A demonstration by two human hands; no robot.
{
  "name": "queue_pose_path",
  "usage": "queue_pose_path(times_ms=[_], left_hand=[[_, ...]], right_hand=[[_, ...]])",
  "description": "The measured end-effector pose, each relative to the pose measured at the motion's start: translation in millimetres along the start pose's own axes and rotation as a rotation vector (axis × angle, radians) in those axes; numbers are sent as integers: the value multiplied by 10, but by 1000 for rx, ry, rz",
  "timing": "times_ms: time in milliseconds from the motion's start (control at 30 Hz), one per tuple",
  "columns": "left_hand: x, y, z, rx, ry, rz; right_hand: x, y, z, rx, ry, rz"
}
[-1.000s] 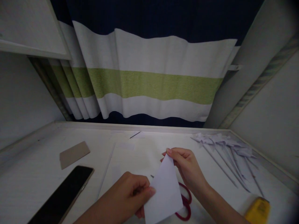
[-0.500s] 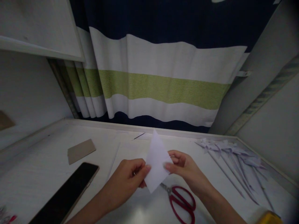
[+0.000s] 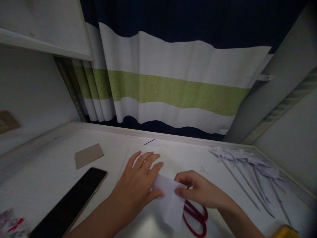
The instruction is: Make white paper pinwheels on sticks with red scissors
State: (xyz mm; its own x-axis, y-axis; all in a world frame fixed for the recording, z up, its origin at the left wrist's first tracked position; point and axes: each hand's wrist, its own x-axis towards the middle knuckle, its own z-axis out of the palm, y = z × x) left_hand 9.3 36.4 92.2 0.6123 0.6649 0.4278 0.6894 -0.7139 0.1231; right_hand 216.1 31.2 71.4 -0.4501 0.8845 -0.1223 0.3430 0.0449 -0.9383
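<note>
A white sheet of paper [image 3: 170,201] is tilted above the table, with a crease across its lower part. My right hand [image 3: 198,190] pinches its upper right edge between thumb and fingers. My left hand [image 3: 141,178] is at the paper's left edge, fingers spread and thumb lying near or on the sheet. Partly behind the paper lie red-handled scissors [image 3: 201,219]; their blades are hidden.
A black phone [image 3: 71,201] and a grey-brown card [image 3: 89,155] lie at left on the white table [image 3: 47,165]. Several paper flowers [image 3: 242,157] on thin stems are at right. Small wrapped items [image 3: 16,224] sit at front left. A striped curtain [image 3: 173,89] hangs behind.
The paper has turned and moved down, nearer to me, now covering more of the scissors. My left hand has gone from pinching the paper to spread fingers; the right still holds it.
</note>
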Motion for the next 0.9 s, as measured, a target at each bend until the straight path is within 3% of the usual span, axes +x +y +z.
queue_pose_path(times_ms=[100,167,567,633,767,833,900], left_hand=[[-6,-23,-46,-161,-351,56],[-22,-18,-51,-205,-477,11],[-23,91,-13,-657,-522,-204],[-13,96,50,-793,-605,-231],[-23,116,250,-1155,-895,-234],[-39,115,337,-1197,-937,-266],[-46,87,384,-1195,-892,-324]], right_hand=[[-46,-30,-16,-102,-52,-8],[-59,-54,-25,-138,-62,-21],[-177,-105,93,-21,150,-28],[-207,-156,110,-38,165,-23],[-218,-218,90,-157,112,-72],[-222,-195,45,-185,161,-120],[-252,-123,-16,-207,290,-133]])
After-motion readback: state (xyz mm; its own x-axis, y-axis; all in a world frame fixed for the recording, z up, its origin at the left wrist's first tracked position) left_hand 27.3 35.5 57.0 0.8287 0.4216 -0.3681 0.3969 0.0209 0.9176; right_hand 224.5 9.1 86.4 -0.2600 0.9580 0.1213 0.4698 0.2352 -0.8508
